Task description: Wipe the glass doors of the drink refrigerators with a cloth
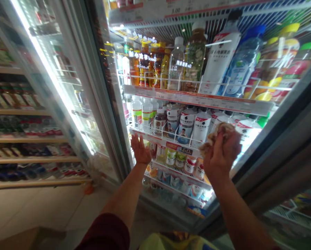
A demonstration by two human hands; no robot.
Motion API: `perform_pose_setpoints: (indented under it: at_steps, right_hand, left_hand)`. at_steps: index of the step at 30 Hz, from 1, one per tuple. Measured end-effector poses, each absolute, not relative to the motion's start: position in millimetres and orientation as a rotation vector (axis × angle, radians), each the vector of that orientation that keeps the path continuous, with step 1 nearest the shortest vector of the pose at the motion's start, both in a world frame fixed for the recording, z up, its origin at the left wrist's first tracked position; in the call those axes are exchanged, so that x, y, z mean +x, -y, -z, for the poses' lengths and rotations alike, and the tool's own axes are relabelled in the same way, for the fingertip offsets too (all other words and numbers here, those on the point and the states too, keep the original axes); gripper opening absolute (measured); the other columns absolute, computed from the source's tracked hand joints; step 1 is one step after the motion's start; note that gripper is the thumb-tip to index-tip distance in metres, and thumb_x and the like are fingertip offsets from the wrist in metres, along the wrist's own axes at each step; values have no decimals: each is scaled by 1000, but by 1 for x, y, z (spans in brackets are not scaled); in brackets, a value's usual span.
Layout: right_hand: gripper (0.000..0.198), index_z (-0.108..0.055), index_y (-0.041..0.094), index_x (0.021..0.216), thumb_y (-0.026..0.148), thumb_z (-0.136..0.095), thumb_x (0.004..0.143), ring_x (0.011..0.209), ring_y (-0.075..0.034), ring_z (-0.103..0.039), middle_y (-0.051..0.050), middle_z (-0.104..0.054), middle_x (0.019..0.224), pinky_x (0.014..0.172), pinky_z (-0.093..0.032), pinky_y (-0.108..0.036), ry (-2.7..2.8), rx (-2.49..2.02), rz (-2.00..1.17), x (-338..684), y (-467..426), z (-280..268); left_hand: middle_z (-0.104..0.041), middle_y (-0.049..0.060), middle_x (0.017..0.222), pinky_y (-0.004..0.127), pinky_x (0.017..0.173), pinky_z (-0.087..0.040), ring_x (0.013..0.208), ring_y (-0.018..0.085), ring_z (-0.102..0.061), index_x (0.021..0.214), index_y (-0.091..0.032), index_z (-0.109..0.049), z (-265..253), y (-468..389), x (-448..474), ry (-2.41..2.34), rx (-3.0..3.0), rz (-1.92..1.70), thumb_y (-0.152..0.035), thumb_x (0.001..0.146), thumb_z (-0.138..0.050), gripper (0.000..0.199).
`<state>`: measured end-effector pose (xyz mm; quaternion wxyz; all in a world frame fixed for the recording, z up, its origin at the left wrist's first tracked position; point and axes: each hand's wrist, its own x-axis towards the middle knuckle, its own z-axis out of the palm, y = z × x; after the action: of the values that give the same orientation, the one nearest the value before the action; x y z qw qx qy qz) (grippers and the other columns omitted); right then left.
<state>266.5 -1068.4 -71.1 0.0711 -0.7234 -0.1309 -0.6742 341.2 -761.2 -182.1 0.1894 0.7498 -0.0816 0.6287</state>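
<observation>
My right hand [219, 159] is closed around a crumpled tan cloth [218, 135], held up at the glass door [168, 205] of a lit drinks fridge. Its fingers bunch the cloth from below and behind. My left hand [141, 149] is raised with fingers spread, at the left side of the same door; whether the palm touches the glass is hard to tell. Behind the glass, white bottles with red and black labels [188, 123] stand on the middle shelf. Cans and small bottles [180, 160] fill the shelf below.
Tall bottles [218, 57] line the upper shelf. The grey door frame [98, 80] runs along the left, with another lit fridge beyond it. Farther left is a wooden-edged shelf [27, 140] of bottles above a tiled floor [40, 208]. A brown box [17, 239] sits low at the left.
</observation>
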Motion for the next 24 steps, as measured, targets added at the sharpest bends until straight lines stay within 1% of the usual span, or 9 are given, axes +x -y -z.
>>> perform_pose_setpoints:
  at_steps: [2, 6, 8, 10, 14, 17, 20, 22, 24]
  right_hand:
    - [66, -31, 15, 161, 15, -50, 98, 159, -29, -18, -14, -30, 167, 129, -17, -51, 636, -2385, 1853, 259, 1052, 97]
    - [54, -55, 19, 147, 6, -42, 95, 156, -12, -26, -1, -51, 157, 132, -7, -33, 1307, -2554, 1465, 245, 1030, 141]
    - [55, -53, 20, 148, 6, -43, 96, 156, -13, -25, -2, -52, 156, 132, -8, -34, 1223, -2553, 1486, 246, 1031, 128]
    - [59, -44, 18, 155, 9, -45, 97, 159, -17, -19, -7, -49, 157, 131, -11, -40, 933, -2481, 1658, 254, 1037, 96]
    - [65, -28, 14, 162, 16, -47, 99, 160, -25, -11, -16, -33, 165, 130, -16, -49, 520, -2275, 1934, 268, 1034, 55]
    - [63, -33, 14, 160, 12, -44, 98, 160, -21, -15, -12, -37, 164, 131, -14, -45, 822, -2449, 1729, 266, 1011, 85]
    - [62, -45, 18, 154, 7, -43, 93, 157, -14, -25, -4, -46, 160, 131, -14, -34, 1305, -2524, 1472, 261, 985, 119]
    - [63, -44, 20, 155, 7, -44, 94, 156, -13, -27, -1, -48, 159, 131, -13, -33, 1312, -2521, 1445, 263, 974, 113]
    - [65, -35, 21, 160, 10, -45, 96, 157, -18, -25, -4, -47, 160, 131, -15, -39, 1041, -2487, 1556, 270, 971, 80]
  left_hand:
    - [-14, 21, 170, 58, 130, -8, 160, 30, -5, 163, -10, -21, 182, 762, 341, 233, 2101, -1759, -44, 106, -24, 67]
    - [-15, 22, 169, 58, 130, -6, 161, 31, -3, 162, -9, -22, 184, 761, 343, 230, 2088, -1729, -47, 105, -24, 69]
    - [-16, 22, 169, 58, 130, -5, 161, 31, -3, 162, -8, -24, 185, 761, 344, 209, 2094, -1702, -48, 105, -23, 69]
    - [-18, 22, 169, 58, 130, -6, 161, 31, -3, 161, -8, -24, 186, 761, 345, 177, 2105, -1677, -50, 105, -22, 71]
    - [-19, 21, 169, 56, 130, -10, 161, 29, -5, 162, -11, -22, 182, 763, 338, 218, 2111, -1735, -44, 106, -27, 66]
    - [-24, 19, 167, 51, 128, -18, 159, 28, -14, 162, -16, -25, 171, 759, 327, 277, 2103, -1819, -35, 105, -35, 60]
    - [-35, 18, 162, 47, 126, -23, 155, 27, -28, 158, -17, -34, 146, 745, 319, 278, 2082, -1900, -33, 104, -38, 56]
    - [-36, 17, 162, 47, 126, -23, 153, 27, -31, 157, -18, -37, 124, 729, 320, 299, 2068, -1946, -34, 104, -39, 55]
    - [-33, 16, 164, 48, 128, -20, 156, 28, -26, 156, -18, -38, 103, 711, 327, 335, 2086, -1936, -35, 104, -39, 55]
